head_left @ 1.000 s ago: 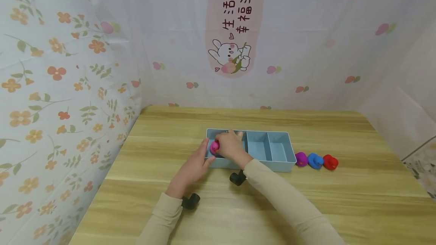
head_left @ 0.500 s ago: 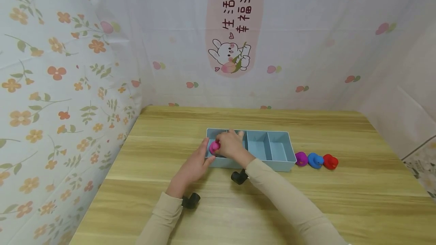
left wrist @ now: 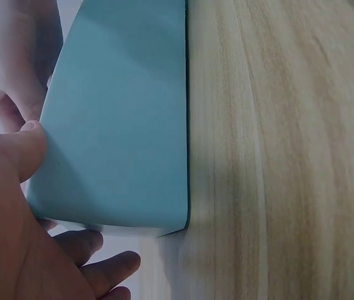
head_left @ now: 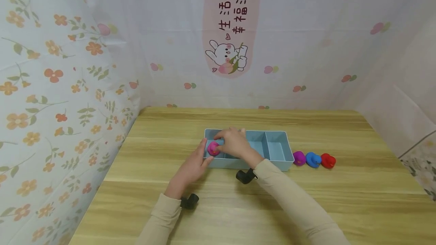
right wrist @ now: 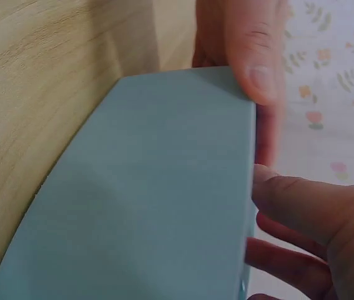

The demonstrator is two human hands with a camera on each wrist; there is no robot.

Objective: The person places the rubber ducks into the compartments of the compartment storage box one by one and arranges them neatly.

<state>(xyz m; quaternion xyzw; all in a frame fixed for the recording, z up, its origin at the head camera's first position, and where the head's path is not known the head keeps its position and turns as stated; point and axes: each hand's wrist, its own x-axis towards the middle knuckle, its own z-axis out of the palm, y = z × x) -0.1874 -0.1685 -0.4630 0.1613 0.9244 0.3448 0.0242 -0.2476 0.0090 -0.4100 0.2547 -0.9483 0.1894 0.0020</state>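
Note:
A pale blue divided box stands on the wooden table. In its leftmost compartment sits a pink rubber duck. My left hand holds the box's near left corner; in the left wrist view the thumb lies at the top of the long wall and the fingers reach round the end. Over the box hovers my right hand, thumb and forefinger spread beside the duck with nothing pinched between them. The right wrist view shows this hand's thumb at the rim, with the duck hidden behind the wall.
Right of the box, a purple duck, a blue duck and a red duck sit in a row on the table. Patterned cloth hangs behind and at the sides.
My right hand has let go of the pink duck and drawn slightly right, its fingers spreading. The duck stays in the left compartment. The left hand keeps its hold; the head view has shifted slightly.

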